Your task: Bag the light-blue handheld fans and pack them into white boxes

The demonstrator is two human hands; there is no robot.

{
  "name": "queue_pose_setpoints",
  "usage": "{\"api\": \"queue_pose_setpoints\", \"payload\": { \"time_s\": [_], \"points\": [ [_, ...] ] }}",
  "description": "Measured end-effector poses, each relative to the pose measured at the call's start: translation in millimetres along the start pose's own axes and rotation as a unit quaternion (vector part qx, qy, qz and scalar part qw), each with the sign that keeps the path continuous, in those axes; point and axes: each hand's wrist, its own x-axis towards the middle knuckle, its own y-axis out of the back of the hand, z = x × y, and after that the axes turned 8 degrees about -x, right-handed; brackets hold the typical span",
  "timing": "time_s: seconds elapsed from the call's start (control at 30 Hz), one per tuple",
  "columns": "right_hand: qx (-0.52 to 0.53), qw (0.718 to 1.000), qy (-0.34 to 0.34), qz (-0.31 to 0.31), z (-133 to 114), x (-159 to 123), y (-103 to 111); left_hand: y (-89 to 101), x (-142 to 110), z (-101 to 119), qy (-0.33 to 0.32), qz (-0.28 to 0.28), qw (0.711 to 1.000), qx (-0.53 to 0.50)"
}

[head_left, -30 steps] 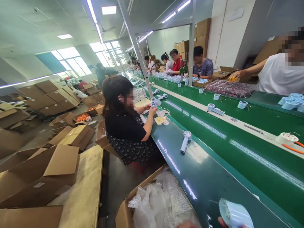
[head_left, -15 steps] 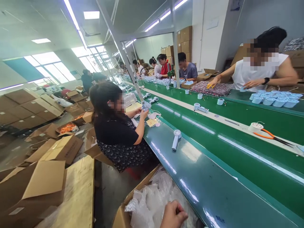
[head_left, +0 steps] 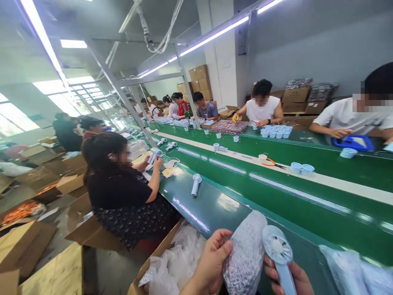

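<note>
A dark green bench [head_left: 211,217] slants away toward the upper left; along its far edge lies a brighter green belt [head_left: 221,180], split lengthwise by a cream strip [head_left: 344,184]. Metal posts [head_left: 118,88] and glowing tube lights [head_left: 215,37] line up above. Past the bench's far end, windows [head_left: 52,88] shine white. Beyond the belt's far edge stand a white pillar [head_left: 217,61], stacked cartons [head_left: 201,78] and a grey wall [head_left: 301,45]. Grey floor [head_left: 107,266] shows off the bench's near edge.

Left grip [head_left: 215,254]: thumb against bent fingers | right grip [head_left: 299,278]: fingers curled round | both raised, apart
</note>
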Motion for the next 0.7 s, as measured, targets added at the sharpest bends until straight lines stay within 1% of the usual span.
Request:
{"api": "queue_pose_setpoints", "payload": {
  "time_s": [0.03, 0.07, 0.1, 0.13, 0.17, 0.2, 0.23, 0.27, 0.3, 0.33, 0.37, 0.4, 0.43, 0.47, 0.5, 0.53, 0.57, 0.6, 0.63, 0.67, 0.7],
  "points": [
    [0.022, 1.0, 0.014, 0.007, -9.6, -7.8, -4.5, -6.2, -1.4, 1.3, -0.024, -0.027, 0.999, 0.019],
    [0.052, 0.998, 0.026, 0.02, -19.1, -16.8, -8.8, -11.6, -3.5, 3.2, -0.053, -0.069, 0.995, 0.058],
    [0.089, 0.995, 0.031, 0.031, -28.2, -26.5, -12.7, -17.1, -6.1, 5.5, -0.09, -0.118, 0.98, 0.13],
    [0.127, 0.991, 0.027, 0.039, -36.8, -36.1, -16.3, -23.3, -9.1, 7.8, -0.141, -0.169, 0.948, 0.231],
    [0.159, 0.986, 0.019, 0.039, -44.5, -45.2, -19.2, -30.6, -12.2, 9.9, -0.21, -0.212, 0.888, 0.351],
    [0.182, 0.983, 0.01, 0.037, -51.5, -53.4, -21.5, -39.3, -15.1, 11.5, -0.289, -0.245, 0.797, 0.471],
    [0.191, 0.981, 0.0, 0.037, -57.8, -60.6, -22.8, -49.3, -17.6, 12.5, -0.362, -0.266, 0.687, 0.571],
    [0.192, 0.98, -0.001, 0.045, -63.7, -67.1, -23.1, -60.0, -19.2, 12.7, -0.414, -0.286, 0.578, 0.642],
    [0.187, 0.981, 0.003, 0.061, -69.0, -73.5, -22.3, -70.8, -19.7, 12.1, -0.441, -0.309, 0.489, 0.686],
    [0.178, 0.98, 0.013, 0.084, -73.8, -80.2, -20.4, -81.2, -18.9, 10.6, -0.442, -0.33, 0.432, 0.713],
    [0.169, 0.978, 0.027, 0.115, -77.7, -87.9, -17.5, -90.8, -16.6, 8.2, -0.42, -0.334, 0.412, 0.736],
    [0.161, 0.975, 0.045, 0.149, -80.2, -96.7, -14.1, -99.3, -13.0, 4.6, -0.387, -0.312, 0.426, 0.756],
    [0.155, 0.969, 0.068, 0.178, -80.9, -106.7, -10.7, -106.8, -8.2, -0.2, -0.351, -0.266, 0.467, 0.767],
    [0.151, 0.966, 0.092, 0.189, -79.2, -117.1, -7.8, -113.6, -2.9, -6.5, -0.31, -0.205, 0.527, 0.764],
    [0.138, 0.97, 0.1, 0.175, -75.2, -127.4, -6.1, -119.8, 2.3, -14.1, -0.265, -0.142, 0.597, 0.744],
    [0.117, 0.978, 0.099, 0.143, -69.1, -136.4, -5.9, -125.8, 6.8, -23.1, -0.21, -0.095, 0.674, 0.702],
    [0.088, 0.987, 0.092, 0.099, -61.4, -143.5, -7.3, -131.4, 9.9, -33.1, -0.145, -0.077, 0.751, 0.64],
    [0.05, 0.993, 0.087, 0.057, -53.1, -147.9, -10.0, -136.7, 11.4, -43.4, -0.079, -0.089, 0.817, 0.564],
    [0.008, 0.996, 0.085, 0.026, -45.2, -149.7, -13.2, -141.5, 11.0, -53.5, -0.017, -0.123, 0.865, 0.486],
    [-0.034, 0.995, 0.087, 0.017, -38.5, -149.1, -16.3, -145.4, 9.1, -62.5, 0.032, -0.166, 0.893, 0.417],
    [-0.072, 0.992, 0.096, 0.028, -33.6, -147.0, -18.3, -148.3, 6.0, -69.9, 0.063, -0.201, 0.906, 0.368]
  ]
}}
